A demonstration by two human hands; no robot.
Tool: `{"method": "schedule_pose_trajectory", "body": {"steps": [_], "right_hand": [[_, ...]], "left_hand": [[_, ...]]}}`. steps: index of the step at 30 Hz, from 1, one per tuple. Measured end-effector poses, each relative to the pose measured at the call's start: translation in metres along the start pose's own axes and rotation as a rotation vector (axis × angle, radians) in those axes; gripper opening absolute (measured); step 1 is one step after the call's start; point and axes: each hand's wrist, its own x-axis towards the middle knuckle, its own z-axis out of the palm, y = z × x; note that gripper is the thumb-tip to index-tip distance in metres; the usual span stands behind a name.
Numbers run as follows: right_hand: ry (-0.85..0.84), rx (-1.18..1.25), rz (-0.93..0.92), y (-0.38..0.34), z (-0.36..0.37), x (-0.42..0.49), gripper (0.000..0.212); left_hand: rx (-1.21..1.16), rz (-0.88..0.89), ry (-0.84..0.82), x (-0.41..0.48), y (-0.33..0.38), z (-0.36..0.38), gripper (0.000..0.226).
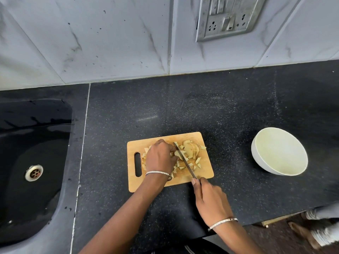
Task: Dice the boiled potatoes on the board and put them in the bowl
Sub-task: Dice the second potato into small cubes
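Right hand (pixel 211 200) grips the knife (pixel 184 159), dicing. Left hand (pixel 159 158) curls round potato pieces (pixel 178 154) on the wooden board (pixel 201 174). White bowl (pixel 278 151) on the right looks empty. Next, cut the far potato slices (pixel 191 149).

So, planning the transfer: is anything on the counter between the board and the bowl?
Nothing visible does: no object sits on the counter between the cutting board, where the potato pieces lie, and the white bowl.
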Motion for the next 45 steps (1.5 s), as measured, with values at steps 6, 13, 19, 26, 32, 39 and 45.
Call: {"method": "schedule_pose_trajectory", "body": {"steps": [6, 13, 19, 26, 32, 39, 45], "right_hand": [[-0.016, -0.005, 0.004, 0.002, 0.003, 0.002, 0.042], [-0.057, 0.013, 0.013, -0.004, 0.003, 0.011, 0.045], [-0.085, -0.016, 0.048, -0.016, 0.005, 0.017, 0.048], [-0.098, -0.175, 0.052, -0.021, 0.0, 0.012, 0.047], [-0.052, -0.259, 0.027, -0.008, -0.012, -0.005, 0.046], [0.012, -0.14, 0.017, 0.005, -0.029, -0.012, 0.037], [0.028, -0.242, 0.048, 0.004, -0.026, 0.0, 0.045]], "left_hand": [[-0.116, -0.09, 0.042, -0.004, 0.0, 0.005, 0.026], [-0.231, -0.171, 0.048, -0.006, 0.004, 0.005, 0.023], [-0.243, -0.17, 0.072, -0.005, 0.0, 0.009, 0.021], [-0.099, -0.13, 0.112, -0.006, -0.002, 0.008, 0.018], [-0.084, -0.132, 0.119, -0.006, -0.004, 0.004, 0.021], [-0.091, -0.099, 0.113, -0.007, -0.008, -0.006, 0.021], [-0.114, -0.047, 0.15, -0.009, -0.006, -0.006, 0.016]]}}
